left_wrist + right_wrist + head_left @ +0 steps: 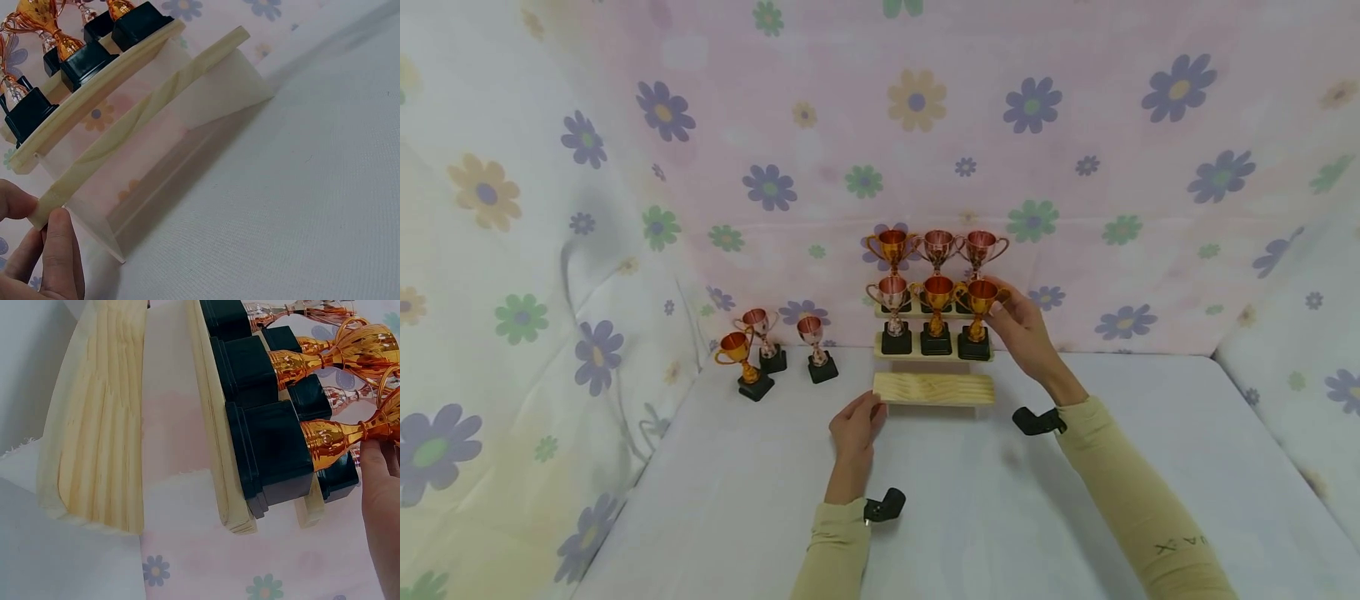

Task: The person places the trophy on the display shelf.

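Note:
A small tiered stand has wooden boards as steps, and its lowest board (934,389) is pinched at the left end by my left hand (854,429). In the left wrist view, thumb and fingertips grip the end of that board (144,119). My right hand (1026,333) holds a gold trophy cup (982,298) around its bowl and stem, at the right end of the middle board. Its black base (272,453) sits on the board in the right wrist view. Beside it stand another gold trophy (937,296) and a rose-coloured trophy (893,300).
On the top board behind are a gold trophy (892,247) and two rose ones (938,247). Left on the white table (730,492) stand a gold trophy (737,350) and two rose trophies (812,333). Flowered cloth (850,108) hangs behind and at both sides.

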`<action>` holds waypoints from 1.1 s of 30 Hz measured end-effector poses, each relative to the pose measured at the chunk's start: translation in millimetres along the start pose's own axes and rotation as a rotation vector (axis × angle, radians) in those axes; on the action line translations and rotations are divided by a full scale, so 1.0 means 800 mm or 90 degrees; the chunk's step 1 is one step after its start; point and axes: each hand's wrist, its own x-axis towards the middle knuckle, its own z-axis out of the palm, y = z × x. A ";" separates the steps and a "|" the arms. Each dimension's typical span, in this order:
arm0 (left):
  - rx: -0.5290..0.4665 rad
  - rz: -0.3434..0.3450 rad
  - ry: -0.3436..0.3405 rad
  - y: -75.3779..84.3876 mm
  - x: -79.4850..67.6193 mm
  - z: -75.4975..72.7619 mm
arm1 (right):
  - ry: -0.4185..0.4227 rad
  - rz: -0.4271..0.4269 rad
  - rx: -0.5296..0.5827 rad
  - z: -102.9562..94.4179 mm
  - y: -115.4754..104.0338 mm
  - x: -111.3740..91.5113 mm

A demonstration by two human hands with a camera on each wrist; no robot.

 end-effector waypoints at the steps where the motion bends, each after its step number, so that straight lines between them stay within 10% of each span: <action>1: 0.002 -0.002 0.000 0.000 0.000 0.000 | 0.000 0.001 -0.003 -0.001 0.000 -0.001; 11: 0.011 -0.006 -0.010 -0.003 -0.003 0.004 | 0.025 0.003 -0.009 -0.007 0.001 -0.011; 20: 0.055 0.015 -0.019 0.008 -0.002 -0.006 | 0.174 0.078 -0.091 0.005 0.032 -0.075; 28: 0.308 0.285 0.002 0.013 -0.006 -0.021 | 0.227 0.263 -0.200 0.041 0.059 -0.136; 33: 0.410 0.355 -0.017 0.033 -0.003 -0.053 | 0.222 0.344 -0.118 0.054 0.061 -0.148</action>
